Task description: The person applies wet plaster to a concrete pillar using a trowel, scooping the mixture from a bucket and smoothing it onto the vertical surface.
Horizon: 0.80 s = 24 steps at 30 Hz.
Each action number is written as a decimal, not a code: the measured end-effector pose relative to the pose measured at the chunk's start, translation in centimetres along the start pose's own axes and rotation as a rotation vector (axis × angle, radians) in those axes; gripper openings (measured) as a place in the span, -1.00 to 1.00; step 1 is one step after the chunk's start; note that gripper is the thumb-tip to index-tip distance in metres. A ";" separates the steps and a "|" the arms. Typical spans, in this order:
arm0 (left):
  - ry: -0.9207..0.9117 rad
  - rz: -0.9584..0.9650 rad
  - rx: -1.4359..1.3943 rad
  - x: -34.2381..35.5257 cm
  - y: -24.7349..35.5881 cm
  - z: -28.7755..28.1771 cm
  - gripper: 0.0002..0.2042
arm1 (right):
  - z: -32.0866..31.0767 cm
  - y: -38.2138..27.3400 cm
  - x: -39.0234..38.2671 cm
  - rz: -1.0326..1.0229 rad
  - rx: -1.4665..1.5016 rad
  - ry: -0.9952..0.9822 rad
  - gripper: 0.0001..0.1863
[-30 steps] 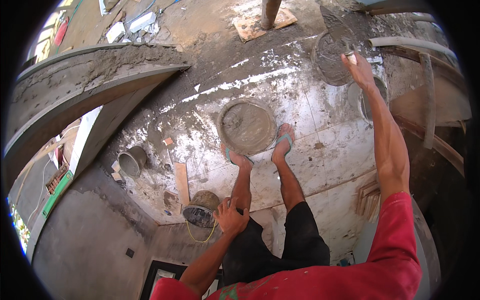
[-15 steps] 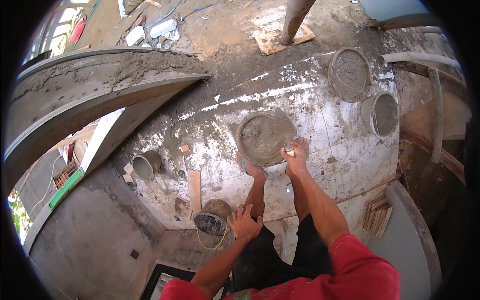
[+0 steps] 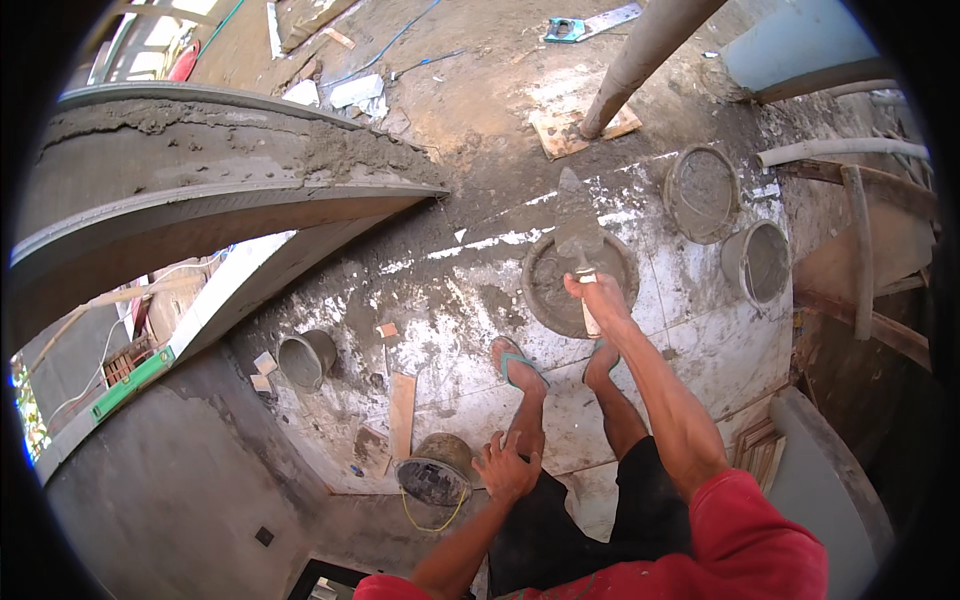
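Observation:
My right hand (image 3: pixel 606 302) is closed round the pale handle of a trowel (image 3: pixel 589 318). Grey mortar coats its blade, which points away from me over a round tub (image 3: pixel 529 292) of wet mortar set just beyond my feet. I cannot tell whether the blade touches the mortar below. My left hand (image 3: pixel 508 468) lies on my left knee with its fingers spread, holding nothing. Close beside it a dark bucket (image 3: pixel 440 465) with a yellow handle is tipped on its side.
Another mortar tub (image 3: pixel 672 195) and a grey bucket (image 3: pixel 733 262) stand to the right. At left are a small bucket (image 3: pixel 306 360), a wooden strip (image 3: pixel 403 412) and a green level (image 3: pixel 133 384). A curved concrete ledge (image 3: pixel 240 205) spans the upper left; a post (image 3: pixel 650 70) rises at the back.
My right hand has lifted and reached farther forward, bringing the mortar-covered trowel blade into clear view above the tub. My left hand stays on my knee. The view has shifted slightly.

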State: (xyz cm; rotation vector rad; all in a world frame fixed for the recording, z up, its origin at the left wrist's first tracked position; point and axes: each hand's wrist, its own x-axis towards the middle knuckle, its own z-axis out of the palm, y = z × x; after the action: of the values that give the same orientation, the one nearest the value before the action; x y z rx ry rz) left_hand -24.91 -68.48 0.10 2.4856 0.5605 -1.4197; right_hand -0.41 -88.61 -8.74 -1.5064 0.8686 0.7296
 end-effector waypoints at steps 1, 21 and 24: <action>0.002 0.009 -0.007 0.1 0.3 -0.2 -0.40 | -0.8 0.1 0.3 -0.071 -0.085 0.011 -0.65; 0.317 -0.007 -0.251 -4.3 4.6 -5.6 -0.34 | -18.4 -9.2 6.2 -0.459 -1.207 0.182 -0.70; 0.308 0.049 -0.313 -5.0 5.5 -5.7 -0.29 | -18.9 -6.7 2.2 -0.183 -1.235 0.111 -0.66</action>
State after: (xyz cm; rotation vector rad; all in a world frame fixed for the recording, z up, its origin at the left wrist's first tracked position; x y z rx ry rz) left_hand -20.46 -72.35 7.35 2.4498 0.7120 -0.8566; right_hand 5.79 -107.43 -4.90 -2.6782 0.2830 1.1320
